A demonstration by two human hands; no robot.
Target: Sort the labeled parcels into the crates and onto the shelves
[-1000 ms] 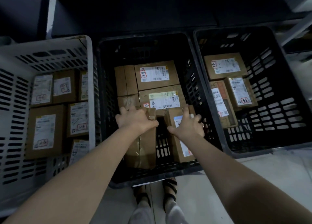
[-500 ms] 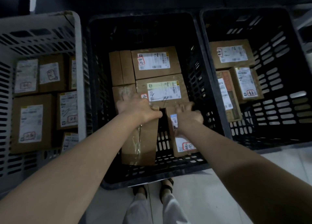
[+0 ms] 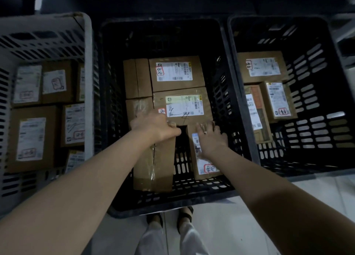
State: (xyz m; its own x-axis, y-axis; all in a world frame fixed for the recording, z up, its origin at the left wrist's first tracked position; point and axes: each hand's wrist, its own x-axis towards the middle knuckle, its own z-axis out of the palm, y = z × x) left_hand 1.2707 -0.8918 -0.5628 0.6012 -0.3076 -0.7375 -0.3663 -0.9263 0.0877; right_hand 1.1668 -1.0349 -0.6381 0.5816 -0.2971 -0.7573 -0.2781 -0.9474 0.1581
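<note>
My left hand [image 3: 153,127] is curled over the far end of a taped brown box [image 3: 155,168] in the lower centre of the frame, gripping it. My right hand [image 3: 212,137] lies with fingers spread flat on a narrower labelled box [image 3: 205,166] just beside it, with a gap between the two boxes. Both sit at the near end of the middle black crate [image 3: 172,204], with four more boxes behind them. The white crate [image 3: 88,82] at left and the right black crate [image 3: 307,172] also hold labelled parcels.
</note>
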